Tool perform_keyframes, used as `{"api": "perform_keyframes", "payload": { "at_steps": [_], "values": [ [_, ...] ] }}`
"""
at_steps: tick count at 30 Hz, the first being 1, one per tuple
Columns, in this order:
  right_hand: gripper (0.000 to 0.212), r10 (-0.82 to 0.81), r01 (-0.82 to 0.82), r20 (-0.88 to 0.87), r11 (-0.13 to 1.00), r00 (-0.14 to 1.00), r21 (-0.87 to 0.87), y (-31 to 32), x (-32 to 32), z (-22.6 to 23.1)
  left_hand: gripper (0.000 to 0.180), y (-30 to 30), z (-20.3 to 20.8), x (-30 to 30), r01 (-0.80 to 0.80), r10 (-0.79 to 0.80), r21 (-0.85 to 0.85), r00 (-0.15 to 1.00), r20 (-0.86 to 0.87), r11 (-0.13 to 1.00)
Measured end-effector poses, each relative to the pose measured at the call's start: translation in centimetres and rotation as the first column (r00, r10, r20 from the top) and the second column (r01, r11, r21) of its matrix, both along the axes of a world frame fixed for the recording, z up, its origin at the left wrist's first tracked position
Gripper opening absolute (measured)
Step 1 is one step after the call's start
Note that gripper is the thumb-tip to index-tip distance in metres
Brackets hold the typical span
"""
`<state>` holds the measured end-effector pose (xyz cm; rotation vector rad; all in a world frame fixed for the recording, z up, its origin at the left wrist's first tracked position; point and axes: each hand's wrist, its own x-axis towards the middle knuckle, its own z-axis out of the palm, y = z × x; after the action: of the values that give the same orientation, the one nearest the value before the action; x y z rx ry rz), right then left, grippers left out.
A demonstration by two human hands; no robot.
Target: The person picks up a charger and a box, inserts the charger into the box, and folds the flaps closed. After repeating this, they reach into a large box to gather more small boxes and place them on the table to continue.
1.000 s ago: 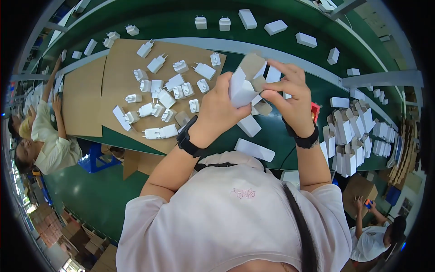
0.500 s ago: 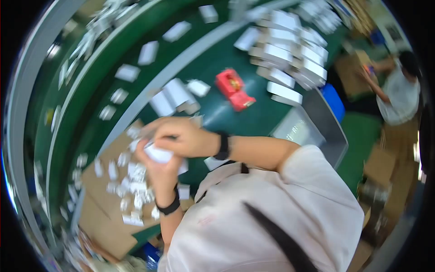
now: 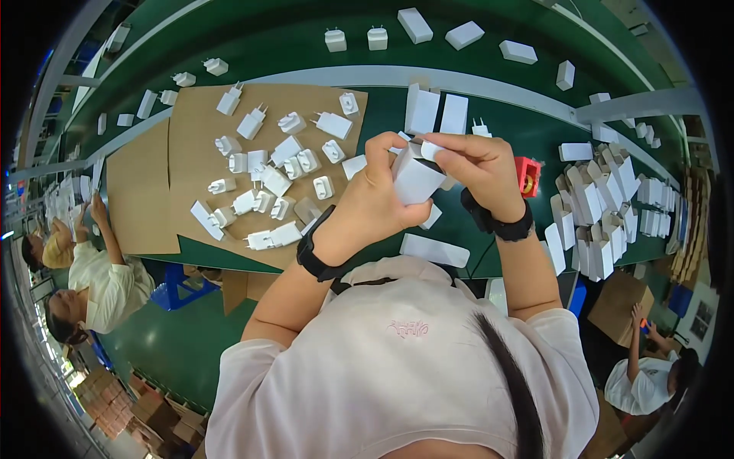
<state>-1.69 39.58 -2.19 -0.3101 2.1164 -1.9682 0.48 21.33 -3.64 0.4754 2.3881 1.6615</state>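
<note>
My left hand [image 3: 367,206] is closed round a small white box [image 3: 417,180], thumb along its lower edge and fingers behind it. The box's upper end faces my right hand [image 3: 485,172], whose thumb and fingers pinch a white flap [image 3: 430,150] there. What lies inside the box is hidden. To the left, many white two-pin plug adapters [image 3: 275,181] lie scattered on a brown cardboard sheet [image 3: 210,138]. Just beyond my hands stand two white boxes [image 3: 453,115], with one more adapter [image 3: 481,128] beside them.
A red tape dispenser [image 3: 527,176] sits right of my right hand. Stacked white boxes [image 3: 589,191] fill the table's right side. Adapters and boxes rest on a green conveyor [image 3: 290,53] behind a grey rail. Co-workers sit at left [image 3: 107,283] and lower right [image 3: 646,382].
My view has swung round and sharpened, so more of the cardboard sheet and adapters shows. Both hands stay together on the white box, with the right now pinching at its upper end.
</note>
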Motion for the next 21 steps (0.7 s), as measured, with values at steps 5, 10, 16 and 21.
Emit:
{"api": "perform_keyframes", "payload": {
  "at_steps": [5, 10, 16, 21],
  "values": [
    [0.027, -0.037, 0.038, -0.015, 0.998, 0.999, 0.041, -0.2, 0.1, -0.3, 0.069, 0.5, -0.2, -0.8, -0.022, 0.021, -0.041, 0.999, -0.029, 0.999],
    [0.036, -0.038, 0.058, -0.290, 0.996, 0.956, 0.063, -0.6, 1.1, -2.3, 0.071, 1.0, -0.4, -1.9, -0.050, 0.055, -0.091, 0.997, 0.059, 0.995],
    [0.035, 0.041, -0.069, 0.190, 0.987, 0.981, 0.145, 1.1, -5.6, -3.8, 0.089, 1.1, -3.6, -3.4, -0.134, 0.138, 0.044, 0.986, -0.093, 0.990],
    [0.030, -0.436, 0.408, 0.017, 0.855, 0.900, 0.321, 10.6, -20.5, -11.4, 0.057, 0.2, -6.8, -0.7, 0.005, -0.011, -0.315, 1.000, -0.017, 0.949]
  ]
}}
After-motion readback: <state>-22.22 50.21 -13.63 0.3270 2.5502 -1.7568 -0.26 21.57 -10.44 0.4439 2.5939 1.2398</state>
